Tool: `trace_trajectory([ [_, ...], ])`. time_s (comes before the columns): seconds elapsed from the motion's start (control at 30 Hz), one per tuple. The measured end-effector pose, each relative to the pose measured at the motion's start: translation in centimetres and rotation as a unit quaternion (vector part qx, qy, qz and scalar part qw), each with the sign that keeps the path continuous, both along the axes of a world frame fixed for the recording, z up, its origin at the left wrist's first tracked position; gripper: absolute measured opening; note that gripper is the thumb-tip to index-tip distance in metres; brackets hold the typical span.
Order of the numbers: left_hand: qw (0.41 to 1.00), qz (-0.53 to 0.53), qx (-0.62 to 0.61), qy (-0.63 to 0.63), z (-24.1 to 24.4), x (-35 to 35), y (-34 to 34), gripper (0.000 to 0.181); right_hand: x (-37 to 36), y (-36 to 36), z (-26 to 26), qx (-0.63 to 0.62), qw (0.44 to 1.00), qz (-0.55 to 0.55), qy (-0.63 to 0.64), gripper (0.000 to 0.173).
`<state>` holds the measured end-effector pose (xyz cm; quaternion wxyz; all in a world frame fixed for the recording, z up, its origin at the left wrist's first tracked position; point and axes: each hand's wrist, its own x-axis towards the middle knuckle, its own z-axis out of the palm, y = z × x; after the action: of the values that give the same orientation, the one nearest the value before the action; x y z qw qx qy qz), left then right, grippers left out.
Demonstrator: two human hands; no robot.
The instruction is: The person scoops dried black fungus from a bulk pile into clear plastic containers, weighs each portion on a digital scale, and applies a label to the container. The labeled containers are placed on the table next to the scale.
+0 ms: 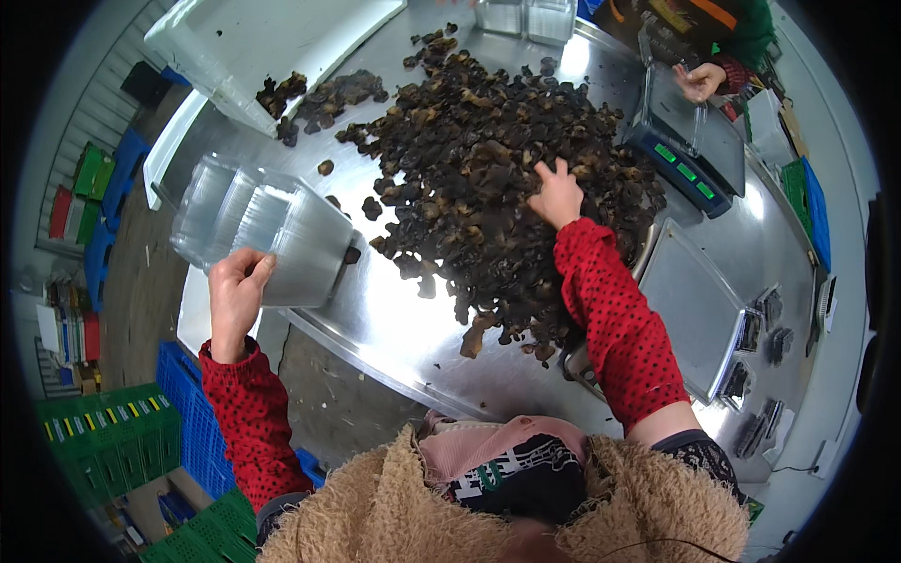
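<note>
My left hand [239,288], in a red dotted sleeve, pinches the near edge of a nested stack of clear plastic trays [274,225] at the left of the metal table. A big heap of dark brown wood ear mushrooms [471,190] covers the middle of the table. My right hand [559,195] rests on the right part of this heap, fingers spread; whether a piece lies under its fingertips is hidden.
A digital scale [686,141] stands at the upper right, with a co-worker's hand [700,81] above it. Nearer lies a metal tray [693,302] beside several small filled packs [735,380]. A white foam box [232,91] is at the upper left. Green crates [112,443] stand on the floor.
</note>
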<state>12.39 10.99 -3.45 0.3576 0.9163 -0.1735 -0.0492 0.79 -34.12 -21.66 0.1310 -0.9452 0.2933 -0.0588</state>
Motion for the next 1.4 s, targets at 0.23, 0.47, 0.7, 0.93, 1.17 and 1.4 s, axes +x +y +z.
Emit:
trace_trajectory([
  [0.23,0.981,0.071,-0.17,0.064,1.9,2.5,2.0,0.014,-2.5,2.4,3.9,0.08,0.98,-0.052,-0.175,0.04],
  [0.47,0.988,0.011,-0.082,0.131,3.8,3.6,1.5,0.014,-6.5,3.0,5.1,0.138,0.978,-0.032,-0.151,0.047],
  [0.7,0.997,0.028,-0.068,0.003,0.9,4.4,2.8,0.011,-10.8,3.9,10.1,0.496,0.802,-0.032,-0.331,0.019],
  [0.93,0.844,0.058,-0.009,-0.532,2.0,-3.2,-4.5,0.003,-17.0,2.5,12.2,0.544,0.755,-0.101,-0.351,0.022],
  [1.17,0.88,-0.469,0.007,-0.072,-8.8,-14.6,-20.2,0.014,-21.9,3.4,14.8,0.552,0.744,-0.115,-0.357,0.019],
  [1.4,0.954,-0.27,-0.024,-0.131,-15.1,2.2,-43.4,0.048,-23.1,4.2,12.3,0.598,0.703,-0.154,-0.354,0.032],
])
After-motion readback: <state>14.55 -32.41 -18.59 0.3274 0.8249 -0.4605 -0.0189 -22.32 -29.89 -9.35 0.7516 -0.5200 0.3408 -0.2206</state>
